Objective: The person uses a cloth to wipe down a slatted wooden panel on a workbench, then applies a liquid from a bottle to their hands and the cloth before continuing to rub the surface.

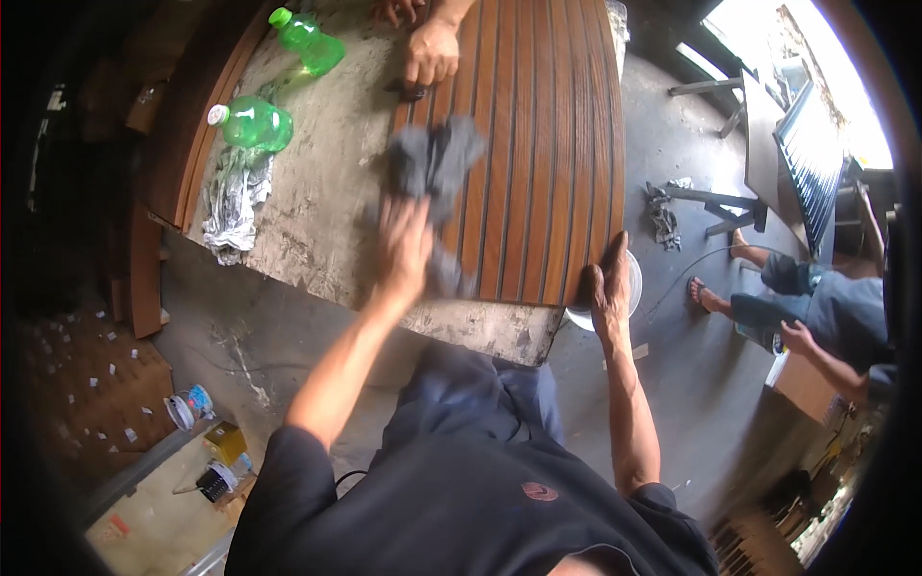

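Note:
A brown slatted wooden panel (523, 163) with dark grooves lies on the worn, stained worktable (317, 192). My left hand (408, 240), blurred by motion, is on a crumpled grey rag (437, 163) at the panel's left edge. At the near right corner, my right hand (612, 293) rests against the panel's side with its fingers stretched out. Across from me, another person's hand (432, 53) presses a small dark thing at the panel's left edge. That person's second hand (396, 10) shows only partly at the top.
Two green bottles (254, 125) (309, 43) stand at the table's left, near crumpled paper (235, 202). Below the panel's right corner is a white bucket (629, 283). A person in sandals (816, 307) is at the right, near a low stand (715, 202) and a dark slatted panel (810, 158).

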The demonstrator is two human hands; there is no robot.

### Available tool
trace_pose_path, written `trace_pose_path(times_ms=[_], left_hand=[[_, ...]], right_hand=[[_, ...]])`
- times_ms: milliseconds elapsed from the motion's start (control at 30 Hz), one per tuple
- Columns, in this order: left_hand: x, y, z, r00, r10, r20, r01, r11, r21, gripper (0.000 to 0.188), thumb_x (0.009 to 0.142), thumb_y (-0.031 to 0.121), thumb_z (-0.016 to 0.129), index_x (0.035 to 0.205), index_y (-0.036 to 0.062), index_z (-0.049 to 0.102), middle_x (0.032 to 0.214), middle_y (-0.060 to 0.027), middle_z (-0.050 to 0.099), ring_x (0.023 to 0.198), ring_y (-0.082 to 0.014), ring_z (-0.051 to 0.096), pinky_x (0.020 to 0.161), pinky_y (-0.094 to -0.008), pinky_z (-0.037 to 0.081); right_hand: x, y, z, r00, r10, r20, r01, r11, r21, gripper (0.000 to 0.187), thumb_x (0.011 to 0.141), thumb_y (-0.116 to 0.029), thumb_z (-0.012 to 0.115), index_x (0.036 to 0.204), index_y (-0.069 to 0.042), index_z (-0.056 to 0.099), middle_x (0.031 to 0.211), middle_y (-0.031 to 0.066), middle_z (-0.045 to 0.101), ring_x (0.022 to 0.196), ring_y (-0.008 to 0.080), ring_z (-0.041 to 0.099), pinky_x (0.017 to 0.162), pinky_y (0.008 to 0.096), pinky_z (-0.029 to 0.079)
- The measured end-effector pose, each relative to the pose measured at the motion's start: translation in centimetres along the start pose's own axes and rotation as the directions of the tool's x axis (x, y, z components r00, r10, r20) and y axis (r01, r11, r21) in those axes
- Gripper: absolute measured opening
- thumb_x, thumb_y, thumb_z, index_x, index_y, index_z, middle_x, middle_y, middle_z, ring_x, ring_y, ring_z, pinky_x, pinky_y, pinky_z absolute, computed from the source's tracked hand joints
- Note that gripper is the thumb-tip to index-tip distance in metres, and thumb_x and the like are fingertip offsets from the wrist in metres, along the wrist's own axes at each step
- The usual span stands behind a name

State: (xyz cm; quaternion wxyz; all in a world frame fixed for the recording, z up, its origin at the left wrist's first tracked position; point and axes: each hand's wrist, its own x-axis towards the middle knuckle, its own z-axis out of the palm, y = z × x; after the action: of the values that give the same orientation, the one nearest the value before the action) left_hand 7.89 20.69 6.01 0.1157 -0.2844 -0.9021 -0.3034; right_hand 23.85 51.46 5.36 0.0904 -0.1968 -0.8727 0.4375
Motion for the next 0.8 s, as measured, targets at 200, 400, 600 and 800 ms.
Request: trace_pose_path(times_ms=[200,400,600,800], left_hand=[[-3.3,2.3,-1.0,0.982,-0.011,0.189,0.009,1.0,0.009,0.043,0.084,0.004,0.059,0.126,-0.01,0.059,0.123,-0.0302,0.06,0.116,-0.0461,0.056,0.11,-0.0579,0.036],[17.3,-1.4,9.7,0.99,0.116,-0.078,-0.107,0.988,0.11,0.035,0.094,0.017,0.053,0.12,-0.0047,0.061,0.119,-0.0273,0.063,0.114,-0.0434,0.057,0.11,-0.0526,0.037],[8.0,2.6,7.3,0.971,0.223,0.087,-0.211,0.969,-0.13,0.038,0.088,0.008,0.059,0.125,-0.0025,0.06,0.112,-0.0238,0.06,0.108,-0.0413,0.056,0.115,-0.0552,0.032],[-4.9,6.9,0.1,0.927,0.238,0.289,-0.198,0.967,-0.161,0.045,0.078,0.001,0.056,0.122,-0.0103,0.06,0.121,-0.0308,0.06,0.117,-0.0463,0.056,0.111,-0.0578,0.035]], right_hand=[[-0.5,0.5,0.3,0.999,-0.035,-0.04,0.036,0.999,0.013,0.077,0.095,-0.006,0.06,0.158,-0.004,0.017,0.136,0.0241,0.049,0.125,0.037,0.05,0.108,0.0401,0.038],[-0.3,-0.5,1.5,0.998,-0.062,-0.012,0.062,0.997,0.039,0.074,0.096,-0.01,0.059,0.158,-0.003,0.017,0.145,0.0271,0.043,0.135,0.0389,0.044,0.113,0.0405,0.034],[0.0,1.6,0.6,0.993,-0.073,-0.09,0.076,0.997,0.024,0.074,0.097,-0.016,0.061,0.157,-0.004,0.019,0.143,0.03,0.044,0.131,0.0431,0.047,0.11,0.0426,0.038],[-0.7,0.5,1.3,0.99,-0.084,-0.109,0.083,0.996,-0.014,0.076,0.095,-0.014,0.061,0.157,-0.005,0.017,0.134,0.0301,0.049,0.123,0.0457,0.052,0.103,0.044,0.044]])
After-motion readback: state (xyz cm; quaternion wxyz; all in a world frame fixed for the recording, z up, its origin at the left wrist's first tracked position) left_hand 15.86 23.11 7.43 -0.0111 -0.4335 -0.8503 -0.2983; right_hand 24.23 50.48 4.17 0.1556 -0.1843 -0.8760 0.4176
